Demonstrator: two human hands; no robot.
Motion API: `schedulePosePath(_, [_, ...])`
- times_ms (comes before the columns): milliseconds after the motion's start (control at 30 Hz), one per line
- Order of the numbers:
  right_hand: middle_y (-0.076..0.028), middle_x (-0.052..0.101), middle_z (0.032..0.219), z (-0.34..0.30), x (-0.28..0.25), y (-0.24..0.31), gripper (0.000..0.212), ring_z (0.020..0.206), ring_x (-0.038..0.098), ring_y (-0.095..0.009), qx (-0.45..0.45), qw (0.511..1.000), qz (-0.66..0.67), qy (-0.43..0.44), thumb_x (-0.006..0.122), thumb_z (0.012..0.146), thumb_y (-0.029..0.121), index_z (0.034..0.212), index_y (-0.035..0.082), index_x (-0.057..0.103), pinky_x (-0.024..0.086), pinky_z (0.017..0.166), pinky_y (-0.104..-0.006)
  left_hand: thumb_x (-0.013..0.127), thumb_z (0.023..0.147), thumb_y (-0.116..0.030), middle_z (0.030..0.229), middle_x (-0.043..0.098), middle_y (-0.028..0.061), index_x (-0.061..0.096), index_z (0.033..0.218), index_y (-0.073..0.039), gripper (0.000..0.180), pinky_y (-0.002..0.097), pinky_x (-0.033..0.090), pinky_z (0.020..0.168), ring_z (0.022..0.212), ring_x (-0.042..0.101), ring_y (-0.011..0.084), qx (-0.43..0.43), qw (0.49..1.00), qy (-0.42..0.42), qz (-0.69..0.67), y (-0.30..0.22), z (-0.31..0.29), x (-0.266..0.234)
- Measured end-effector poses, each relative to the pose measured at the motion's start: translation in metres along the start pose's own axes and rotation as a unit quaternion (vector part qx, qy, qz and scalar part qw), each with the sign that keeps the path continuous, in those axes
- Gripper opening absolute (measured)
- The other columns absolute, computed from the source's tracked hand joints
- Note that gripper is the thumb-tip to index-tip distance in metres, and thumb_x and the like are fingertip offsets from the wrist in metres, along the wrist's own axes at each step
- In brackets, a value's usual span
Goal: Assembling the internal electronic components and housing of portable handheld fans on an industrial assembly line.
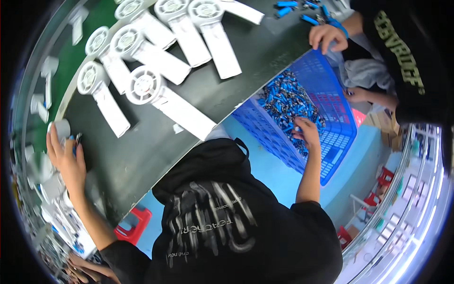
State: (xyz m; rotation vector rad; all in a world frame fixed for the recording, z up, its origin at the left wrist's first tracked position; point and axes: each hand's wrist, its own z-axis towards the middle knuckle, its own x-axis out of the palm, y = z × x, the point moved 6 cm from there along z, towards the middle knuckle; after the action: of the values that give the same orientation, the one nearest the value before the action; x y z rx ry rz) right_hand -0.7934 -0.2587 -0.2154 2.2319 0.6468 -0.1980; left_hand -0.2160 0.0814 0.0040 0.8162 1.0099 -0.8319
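Observation:
My left hand (68,163) is at the left end of the dark table, its thumb and fingers around a small blue cylinder with metal parts (74,146). Just beyond those fingertips is a round white part (60,128). Inside a blue plastic basket (255,127), my right hand (306,132) reaches down with curled fingers over a heap of small blue cylinders with metal ends (281,102). What its fingertips pinch is too small to make out. Several white handheld fans (172,104) lie on the tabletop between my hands and farther back.
A co-worker's hand (328,38) with a blue wristband rests by the table's right edge and the basket. More blue cylinders (286,7) lie at the far right. A green belt (61,33) carries white fans along the left. A red stool (137,225) stands below the table.

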Motion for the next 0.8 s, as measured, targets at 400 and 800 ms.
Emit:
schedulePosePath(400, [-0.014, 0.064, 0.091, -0.09, 0.066, 0.084, 0.03, 0.077, 0.065, -0.02, -0.241, 0.97, 0.03, 0.03, 0.056, 0.085, 0.006, 0.113, -0.005, 0.056, 0.054, 0.064, -0.0326, 0.053, 0.075, 0.0, 0.1, 0.061, 0.0221, 0.049, 0.084, 0.002, 0.01, 0.0476, 0.046, 0.084, 0.096, 0.059, 0.0386, 0.006, 0.833, 0.005, -0.553, -0.144, 0.02, -0.086])
schedulePosePath(800, [-0.011, 0.06, 0.087, -0.131, 0.119, 0.091, 0.044, 0.063, 0.056, -0.016, -0.168, 0.858, 0.388, 0.293, 0.059, 0.087, 0.028, 0.118, -0.003, 0.051, 0.048, 0.049, -0.0268, 0.067, 0.075, -0.019, 0.091, 0.062, 0.0173, 0.061, 0.09, 0.004, 0.028, 0.0468, 0.048, 0.076, 0.084, 0.06, 0.0337, 0.274, 0.805, 0.048, -0.524, -0.243, 0.074, -0.112])
